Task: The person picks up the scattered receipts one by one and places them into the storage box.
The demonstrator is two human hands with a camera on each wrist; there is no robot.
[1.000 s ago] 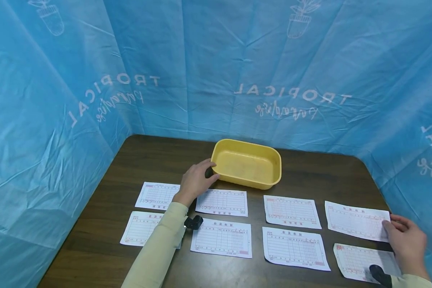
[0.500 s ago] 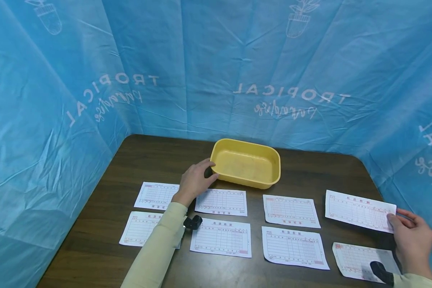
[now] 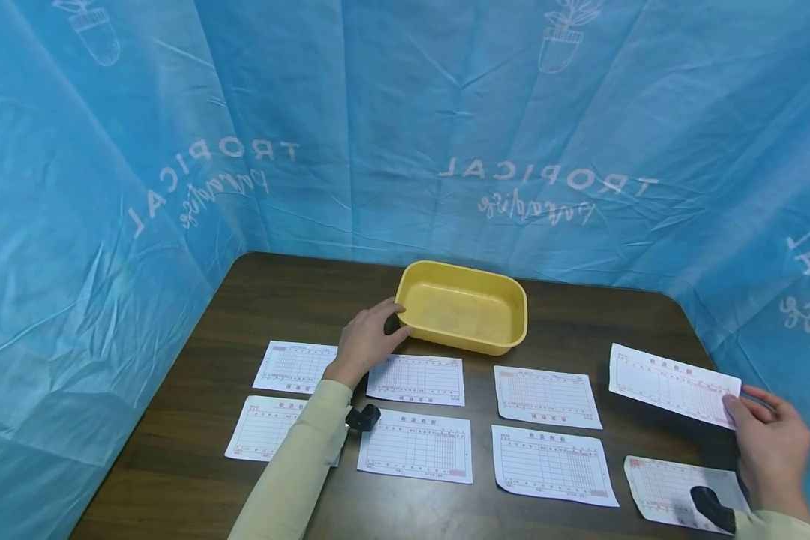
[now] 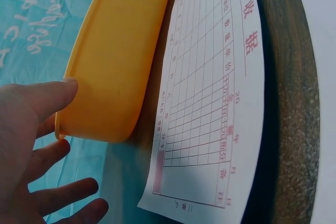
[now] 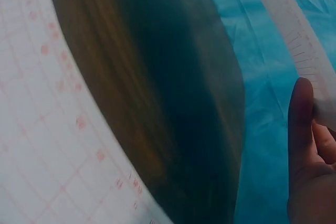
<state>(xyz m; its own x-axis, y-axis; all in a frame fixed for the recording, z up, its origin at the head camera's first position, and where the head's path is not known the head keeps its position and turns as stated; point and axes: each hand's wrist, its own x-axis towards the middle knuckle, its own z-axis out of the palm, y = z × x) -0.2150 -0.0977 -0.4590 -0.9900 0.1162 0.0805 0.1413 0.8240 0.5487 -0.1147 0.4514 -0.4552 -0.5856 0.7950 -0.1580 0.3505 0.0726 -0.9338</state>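
Note:
At the left end of a yellow plastic basin (image 3: 459, 330), my left hand (image 3: 366, 341) pinches the rim between thumb (image 4: 52, 95) and forefinger, its other fingers spread apart in the left wrist view. The basin has nothing in it. My right hand (image 3: 772, 442) pinches the right edge of a printed receipt sheet (image 3: 675, 384), which hangs tilted above the table. Behind my right thumb, the right wrist view shows a strip of that sheet (image 5: 296, 30). Below the right hand lies another receipt sheet (image 3: 678, 487), partly covered by the black wrist camera.
Several more receipt sheets lie in two rows on the dark wooden table (image 3: 196, 420), among them one sheet (image 3: 547, 397) and another (image 3: 553, 465) right of centre. The left forearm covers parts of the left ones. A blue printed cloth (image 3: 405, 150) surrounds the table.
My right hand has lifted its receipt sheet off the table, moving slightly right, and the sheet's far end has risen. The left hand and basin stay in place.

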